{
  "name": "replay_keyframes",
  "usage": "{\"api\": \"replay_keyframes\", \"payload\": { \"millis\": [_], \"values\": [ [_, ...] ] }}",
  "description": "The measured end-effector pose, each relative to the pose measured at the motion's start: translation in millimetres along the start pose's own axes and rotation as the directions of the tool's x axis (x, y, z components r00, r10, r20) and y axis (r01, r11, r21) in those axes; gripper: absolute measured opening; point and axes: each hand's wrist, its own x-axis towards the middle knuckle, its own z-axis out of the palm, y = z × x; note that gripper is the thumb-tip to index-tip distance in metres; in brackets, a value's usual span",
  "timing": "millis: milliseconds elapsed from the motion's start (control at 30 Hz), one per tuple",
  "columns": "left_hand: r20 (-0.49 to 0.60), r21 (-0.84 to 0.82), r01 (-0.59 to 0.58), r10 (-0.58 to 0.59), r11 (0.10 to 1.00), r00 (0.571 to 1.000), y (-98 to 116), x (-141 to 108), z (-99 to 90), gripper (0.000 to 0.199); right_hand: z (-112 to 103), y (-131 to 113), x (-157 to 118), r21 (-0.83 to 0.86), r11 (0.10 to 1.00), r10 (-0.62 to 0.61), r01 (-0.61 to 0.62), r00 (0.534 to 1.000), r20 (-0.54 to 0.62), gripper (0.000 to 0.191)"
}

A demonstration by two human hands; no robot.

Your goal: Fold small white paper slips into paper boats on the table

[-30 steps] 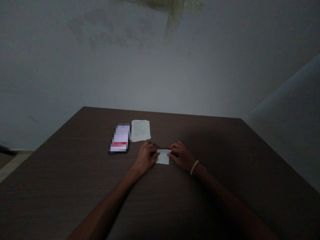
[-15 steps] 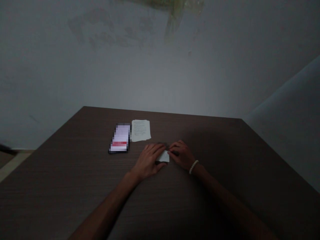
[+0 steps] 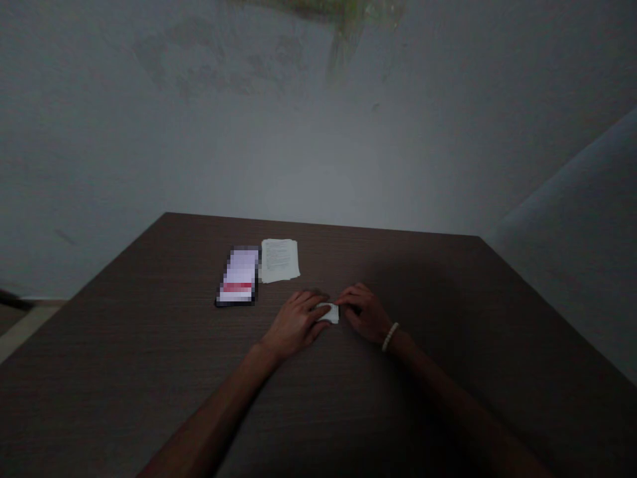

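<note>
A small folded white paper [image 3: 332, 314] lies on the brown table between my two hands. My left hand [image 3: 296, 322] rests over its left part, with the thumb near the lower edge and the fingers across the top, so that part is hidden. At the paper's upper right corner, the fingertips of my right hand [image 3: 363, 311] touch the edge; these fingers are bent and close together. A pale beaded bracelet [image 3: 391, 336] circles the right wrist.
Behind my left hand, a stack of printed paper sheets [image 3: 280, 260] lies on the table [image 3: 149, 318]. Left of the stack is a phone [image 3: 239, 275] with a lit, pixelated screen. A grey wall [image 3: 318, 146] stands behind the table's far edge.
The visible part of the white paper looks smaller and flatter. My left fingers have shifted over it, and my right hand has moved slightly right and down.
</note>
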Motion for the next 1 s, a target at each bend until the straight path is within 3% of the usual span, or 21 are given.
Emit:
{"api": "replay_keyframes", "payload": {
  "millis": [267,1000],
  "values": [
    [-0.006,0.002,-0.007,0.007,1.0,1.0,0.7,0.7,0.6,0.027,-0.1,-4.0,5.3,-0.055,0.998,0.045,-0.042,0.998,0.039,0.006],
    [0.006,0.019,-0.036,0.036,0.999,0.999,1.1,0.3,1.4,0.02,3.5,0.6,2.8,-0.073,0.997,0.026,-0.023,0.999,0.034,0.012]
  ]
}}
